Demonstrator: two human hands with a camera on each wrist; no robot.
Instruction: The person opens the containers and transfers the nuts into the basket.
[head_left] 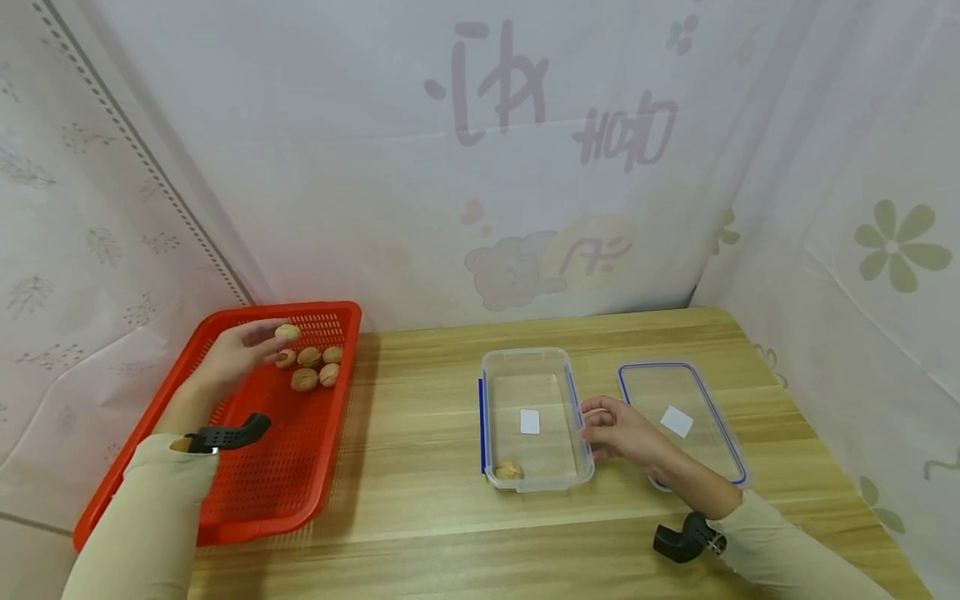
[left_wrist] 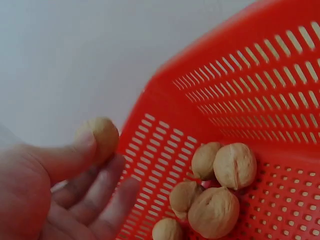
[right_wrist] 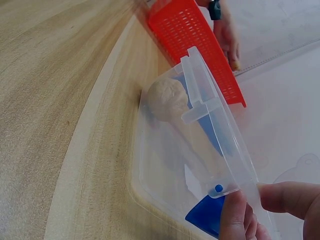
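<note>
Over the far part of a red plastic basket (head_left: 337, 450), my left hand (head_left: 234, 357) pinches a walnut (left_wrist: 101, 137) between thumb and fingers. Several other walnuts (head_left: 303, 380) lie below it, grouped in the basket's far right corner. A clear plastic box (head_left: 538, 482) with blue side clips stands uncovered on the table; one walnut (head_left: 509, 470) sits in its near left corner. My right hand (head_left: 618, 429) grips the box's right wall, with the thumb at the rim and fingers outside by a blue clip (right_wrist: 207, 216).
The box's clear lid (head_left: 678, 421), edged in blue, lies flat to the right of the box, partly behind my right forearm. White labels (head_left: 529, 422) show on box and lid. Patterned cloth (head_left: 375, 208) hangs behind the wooden table (head_left: 416, 450) and at both sides.
</note>
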